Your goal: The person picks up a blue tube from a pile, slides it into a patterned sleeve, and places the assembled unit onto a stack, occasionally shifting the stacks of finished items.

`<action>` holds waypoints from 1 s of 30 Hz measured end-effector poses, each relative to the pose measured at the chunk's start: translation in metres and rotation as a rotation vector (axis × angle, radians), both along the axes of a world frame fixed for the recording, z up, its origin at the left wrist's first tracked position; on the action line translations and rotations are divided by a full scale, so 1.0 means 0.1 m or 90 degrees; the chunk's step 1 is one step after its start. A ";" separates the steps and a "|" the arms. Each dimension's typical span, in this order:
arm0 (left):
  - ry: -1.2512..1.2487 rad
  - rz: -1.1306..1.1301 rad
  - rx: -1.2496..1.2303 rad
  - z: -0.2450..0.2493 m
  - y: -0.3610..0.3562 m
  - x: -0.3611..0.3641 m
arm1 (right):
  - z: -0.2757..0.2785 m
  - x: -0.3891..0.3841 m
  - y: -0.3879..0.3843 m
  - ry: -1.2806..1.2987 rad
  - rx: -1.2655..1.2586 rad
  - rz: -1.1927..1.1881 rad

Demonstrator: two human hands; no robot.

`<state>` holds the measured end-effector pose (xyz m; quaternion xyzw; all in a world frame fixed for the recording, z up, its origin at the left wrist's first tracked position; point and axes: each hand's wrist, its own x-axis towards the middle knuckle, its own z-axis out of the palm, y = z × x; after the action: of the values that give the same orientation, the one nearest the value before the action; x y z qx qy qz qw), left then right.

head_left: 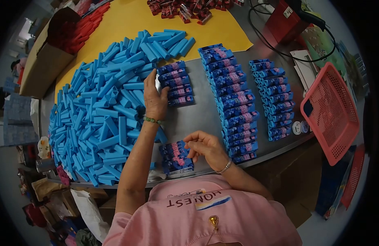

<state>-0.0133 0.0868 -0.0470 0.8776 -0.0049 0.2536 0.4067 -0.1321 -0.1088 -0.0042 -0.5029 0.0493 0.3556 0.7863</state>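
My left hand (156, 98), with a green bead bracelet at the wrist, rests at the left ends of a short column of dark-blue printed packs (179, 91). Its thumb and fingers are apart, the thumb touching the packs. Left of it spreads a big heap of light-blue foam-like sticks (111, 110). My right hand (206, 149) hovers over the table front with loosely bent fingers; nothing shows between them. Just beside its fingertips lies a stack of flat printed wrappers (176, 158), partly covered by that hand.
Two columns of wrapped packs (234, 102) (275, 98) stand to the right. A pink basket (332, 112) sits at the table's right edge. Red packs (189, 8) lie on yellow sheeting (222, 30). A cardboard box (46, 61) holds red pieces. A cable (275, 57) crosses the back right.
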 end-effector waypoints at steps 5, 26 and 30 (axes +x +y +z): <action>-0.053 0.037 0.267 0.37 0.38 -0.17 | -0.01 -0.03 -0.04 -0.015 -0.018 -0.006; 0.105 -0.190 -0.241 0.85 0.45 -0.79 | 0.11 -0.06 0.03 -0.125 -0.074 -0.017; 0.063 -0.208 -0.152 0.86 0.27 -1.19 | 0.25 -0.03 0.10 -0.198 -0.063 -0.074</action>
<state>-0.1320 0.1140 0.0389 0.8222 -0.0974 0.1394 0.5432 -0.1347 -0.0987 0.0206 -0.5864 -0.0265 0.2241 0.7780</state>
